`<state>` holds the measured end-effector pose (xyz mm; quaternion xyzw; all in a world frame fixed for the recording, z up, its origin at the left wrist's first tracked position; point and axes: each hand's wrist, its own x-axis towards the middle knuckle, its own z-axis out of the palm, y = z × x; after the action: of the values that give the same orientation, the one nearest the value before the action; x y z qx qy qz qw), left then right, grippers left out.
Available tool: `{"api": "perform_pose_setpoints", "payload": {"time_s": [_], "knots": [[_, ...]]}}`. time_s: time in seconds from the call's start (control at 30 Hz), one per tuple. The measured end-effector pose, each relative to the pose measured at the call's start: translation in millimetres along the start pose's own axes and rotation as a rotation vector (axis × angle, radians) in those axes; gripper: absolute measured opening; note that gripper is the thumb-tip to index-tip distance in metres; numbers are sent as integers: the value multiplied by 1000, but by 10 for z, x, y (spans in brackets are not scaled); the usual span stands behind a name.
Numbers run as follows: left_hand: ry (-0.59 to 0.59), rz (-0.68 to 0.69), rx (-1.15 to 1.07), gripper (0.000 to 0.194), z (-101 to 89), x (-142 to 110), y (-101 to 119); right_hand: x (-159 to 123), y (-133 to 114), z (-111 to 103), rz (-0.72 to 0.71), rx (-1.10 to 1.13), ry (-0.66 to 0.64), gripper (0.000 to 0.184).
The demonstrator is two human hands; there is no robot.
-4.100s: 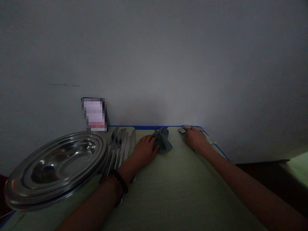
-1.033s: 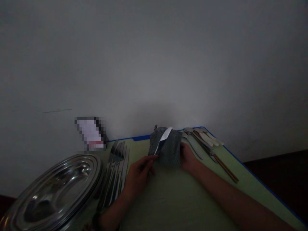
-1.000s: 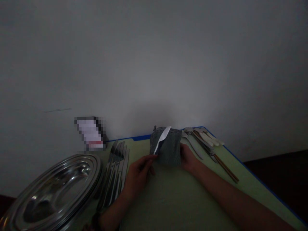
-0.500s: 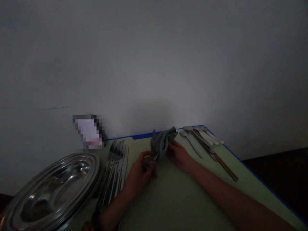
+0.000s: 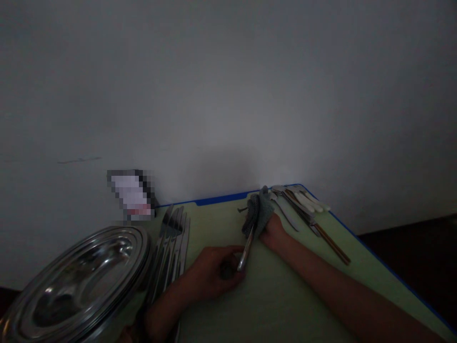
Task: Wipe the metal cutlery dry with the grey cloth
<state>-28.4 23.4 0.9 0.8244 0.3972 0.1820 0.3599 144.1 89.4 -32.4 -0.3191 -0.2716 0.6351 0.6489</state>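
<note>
My left hand (image 5: 214, 275) is closed round the handle end of a metal utensil (image 5: 246, 250), over the green table (image 5: 271, 295). The utensil's other end is buried in a grey cloth (image 5: 257, 216). My right hand (image 5: 273, 232) grips that cloth, bunched round the utensil's far end. What kind of utensil it is stays hidden by the cloth.
A row of knives (image 5: 171, 247) lies left of my left hand. Stacked steel oval platters (image 5: 71, 281) fill the lower left. Several utensils, some with white or brown handles (image 5: 307, 209), lie at the far right corner. A wall rises behind the blue-edged table.
The cloth, spread flat behind the blade a second ago, is now bunched round the utensil. My left hand has drawn back toward me, pulling the handle out. My right hand moved right.
</note>
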Motion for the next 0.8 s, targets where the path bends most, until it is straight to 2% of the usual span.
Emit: {"api": "perform_pose_setpoints", "payload": {"time_s": [0.1,0.2,0.37,0.47,0.57,0.63,0.8], "knots": [[25,-5,0,24,24,13,-44,-12,17,-8,-49,52,88,25],[60,-35,-27,19,55,24,-75,-40,31,2,-104,-15,52,21],[73,-71,-49,20,56,34,-78,-114,14,58,-199,-427,-1,24],[118,-76,-110,19,37,48,-94,-164,18,104,-159,-586,-84,31],[190,-79,-162,22,17,60,-130,-209,40,137,-94,-607,-217,38],[215,-84,-175,23,4,63,-145,-230,48,148,-75,-630,-255,41],[170,-120,-195,20,0,65,-122,-252,32,153,-75,-674,-288,41]]}}
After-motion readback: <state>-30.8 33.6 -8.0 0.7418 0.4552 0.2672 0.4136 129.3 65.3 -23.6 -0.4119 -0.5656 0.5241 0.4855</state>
